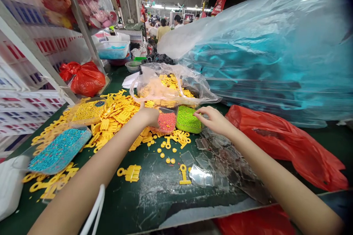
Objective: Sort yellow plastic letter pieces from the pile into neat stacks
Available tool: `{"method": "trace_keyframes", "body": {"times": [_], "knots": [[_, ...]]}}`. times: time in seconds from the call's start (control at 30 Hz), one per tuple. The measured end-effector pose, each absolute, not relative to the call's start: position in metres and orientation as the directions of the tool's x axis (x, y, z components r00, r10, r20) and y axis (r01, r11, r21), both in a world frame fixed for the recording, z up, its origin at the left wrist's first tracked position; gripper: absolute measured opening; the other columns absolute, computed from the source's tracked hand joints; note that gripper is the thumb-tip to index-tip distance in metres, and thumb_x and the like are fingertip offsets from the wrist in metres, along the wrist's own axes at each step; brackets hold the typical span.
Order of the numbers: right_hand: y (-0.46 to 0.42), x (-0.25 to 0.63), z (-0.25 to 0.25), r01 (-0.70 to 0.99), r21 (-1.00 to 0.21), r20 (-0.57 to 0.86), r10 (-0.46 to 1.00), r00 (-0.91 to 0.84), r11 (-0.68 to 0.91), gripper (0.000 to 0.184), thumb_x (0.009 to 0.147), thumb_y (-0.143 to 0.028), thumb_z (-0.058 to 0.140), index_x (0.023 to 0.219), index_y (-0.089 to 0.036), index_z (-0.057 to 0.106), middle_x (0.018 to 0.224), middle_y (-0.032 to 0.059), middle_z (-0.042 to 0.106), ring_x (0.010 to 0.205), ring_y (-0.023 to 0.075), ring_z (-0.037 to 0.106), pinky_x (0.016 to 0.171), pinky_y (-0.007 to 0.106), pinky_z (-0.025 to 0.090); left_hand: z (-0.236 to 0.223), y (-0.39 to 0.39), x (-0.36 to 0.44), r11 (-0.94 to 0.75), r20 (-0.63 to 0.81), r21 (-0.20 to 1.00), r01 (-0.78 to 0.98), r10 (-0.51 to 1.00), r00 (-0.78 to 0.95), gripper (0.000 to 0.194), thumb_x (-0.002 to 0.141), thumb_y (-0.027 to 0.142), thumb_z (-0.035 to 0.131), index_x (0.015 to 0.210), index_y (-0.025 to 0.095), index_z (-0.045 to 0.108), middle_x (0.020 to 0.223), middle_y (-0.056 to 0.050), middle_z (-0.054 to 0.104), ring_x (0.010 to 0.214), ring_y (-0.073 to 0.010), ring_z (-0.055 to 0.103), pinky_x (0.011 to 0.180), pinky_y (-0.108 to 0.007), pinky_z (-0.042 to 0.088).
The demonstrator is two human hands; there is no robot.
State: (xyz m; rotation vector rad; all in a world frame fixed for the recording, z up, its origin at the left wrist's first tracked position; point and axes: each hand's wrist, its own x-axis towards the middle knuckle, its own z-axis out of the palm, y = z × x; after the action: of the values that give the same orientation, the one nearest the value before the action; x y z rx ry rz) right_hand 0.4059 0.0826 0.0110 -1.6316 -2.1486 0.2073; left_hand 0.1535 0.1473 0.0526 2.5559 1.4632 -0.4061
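Just left of the tub of green beads (189,120), the left hand (150,117) turns its back to the camera, so its fingertips and anything between them are hidden, along with one side of the tub of red beads (167,122). At the green tub's right rim, the right hand (213,118) may hold something, but it is too small to tell. Far behind that tub, people (163,31) are tiny and blurred; to its right, cloudy plastic (311,14) veils blue contents (248,57) and runs out of view, as does a white container (10,187) far to its left.

Lime-green beads (188,119), yellow plastic pieces (120,112)
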Motion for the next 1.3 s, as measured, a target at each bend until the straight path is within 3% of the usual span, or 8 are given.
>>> {"method": "trace_keyframes", "body": {"times": [0.17, 0.3, 0.43, 0.6, 0.73, 0.93, 1.07, 1.3], "knots": [[0.097, 0.398, 0.022, 0.969, -0.144, -0.004, 0.979, -0.203, 0.200, 0.026, 0.088, -0.022, 0.051, 0.095, -0.020, 0.075, 0.100, 0.0072, 0.074, 0.094, 0.0239, 0.065, 0.080, 0.032, 0.044, 0.058, 0.142, 0.155, -0.484, -0.366, -0.017, 0.875, 0.817, 0.445, 0.025, 0.067, 0.026, 0.072, 0.050, 0.017, 0.058, 0.053, -0.003, 0.057, 0.078, -0.0272, 0.060, 0.097, -0.051, 0.027], [0.110, 0.391, 0.026, 0.971, -0.044, -0.130, 0.962, -0.239, 0.236, 0.011, 0.078, -0.023, 0.066, 0.082, -0.022, 0.076, 0.089, 0.0045, 0.076, 0.084, 0.0236, 0.067, 0.080, 0.034, 0.042, 0.057, 0.135, 0.145, -0.479, -0.274, 0.072, 0.875, 0.834, 0.480, 0.022, 0.078, 0.027, 0.064, 0.058, 0.017, 0.067, 0.059, -0.002, 0.060, 0.075, -0.0218, 0.056, 0.097, -0.051, 0.024], [0.122, 0.386, 0.020, 0.968, 0.041, -0.150, 0.959, -0.240, 0.249, 0.007, 0.064, -0.020, 0.080, 0.069, -0.021, 0.075, 0.079, 0.0073, 0.074, 0.089, 0.0290, 0.065, 0.091, 0.042, 0.037, 0.049, 0.119, 0.127, -0.529, -0.003, 0.280, 0.801, 0.834, 0.552, 0.020, 0.084, 0.036, 0.065, 0.078, 0.020, 0.076, 0.084, -0.004, 0.067, 0.086, -0.0212, 0.054, 0.095, -0.046, 0.026], [0.128, 0.386, 0.010, 0.966, 0.093, -0.181, 0.958, -0.222, 0.241, 0.004, 0.068, -0.019, 0.078, 0.066, -0.020, 0.074, 0.074, 0.0071, 0.073, 0.081, 0.0258, 0.065, 0.086, 0.041, 0.035, 0.041, 0.081, 0.105, -0.620, 0.215, 0.404, 0.673, 0.779, 0.589, 0.020, 0.087, 0.042, 0.065, 0.089, 0.027, 0.078, 0.087, -0.002, 0.063, 0.086, -0.0189, 0.053, 0.093, -0.040, 0.027], [0.123, 0.388, 0.007, 0.965, 0.109, -0.178, 0.960, -0.216, 0.237, 0.002, 0.072, -0.018, 0.074, 0.070, -0.020, 0.075, 0.081, 0.0075, 0.074, 0.081, 0.0240, 0.064, 0.078, 0.037, 0.033, 0.032, 0.049, 0.085, -0.605, 0.265, 0.426, 0.673, 0.794, 0.547, 0.020, 0.088, 0.045, 0.065, 0.089, 0.030, 0.078, 0.083, 0.000, 0.062, 0.082, -0.0173, 0.052, 0.095, -0.041, 0.027], [0.108, 0.387, 0.010, 0.960, 0.123, -0.080, 0.967, -0.241, 0.249, 0.011, 0.084, -0.025, 0.065, 0.083, -0.021, 0.075, 0.093, 0.0095, 0.074, 0.103, 0.0282, 0.056, 0.077, 0.036, 0.030, 0.006, 0.021, 0.035, -0.488, 0.201, 0.476, 0.731, 0.870, 0.450, 0.027, 0.089, 0.051, 0.060, 0.090, 0.031, 0.078, 0.083, 0.000, 0.062, 0.083, -0.0182, 0.053, 0.096, -0.041, 0.029], [0.085, 0.373, 0.014, 0.970, 0.035, 0.114, 0.963, -0.245, 0.242, 0.014, 0.090, -0.028, 0.062, 0.091, -0.020, 0.074, 0.102, 0.0103, 0.072, 0.105, 0.0286, 0.055, 0.079, 0.037, 0.032, -0.009, 0.015, 0.015, -0.421, 0.098, 0.488, 0.765, 0.897, 0.431, 0.030, 0.091, 0.050, 0.057, 0.093, 0.029, 0.078, 0.086, -0.002, 0.063, 0.087, -0.0202, 0.055, 0.094, -0.042, 0.029], [-0.010, 0.281, -0.008, 0.750, -0.394, 0.377, 0.837, -0.396, 0.532, 0.019, 0.095, -0.037, 0.057, 0.086, -0.026, 0.070, 0.086, 0.0008, 0.073, 0.085, 0.0197, 0.061, 0.076, 0.034, 0.038, -0.024, 0.010, 0.023, -0.458, 0.016, 0.490, 0.742, 0.856, 0.517, 0.029, 0.092, 0.048, 0.056, 0.096, 0.028, 0.076, 0.090, -0.002, 0.066, 0.089, -0.0195, 0.055, 0.094, -0.040, 0.028]]}}
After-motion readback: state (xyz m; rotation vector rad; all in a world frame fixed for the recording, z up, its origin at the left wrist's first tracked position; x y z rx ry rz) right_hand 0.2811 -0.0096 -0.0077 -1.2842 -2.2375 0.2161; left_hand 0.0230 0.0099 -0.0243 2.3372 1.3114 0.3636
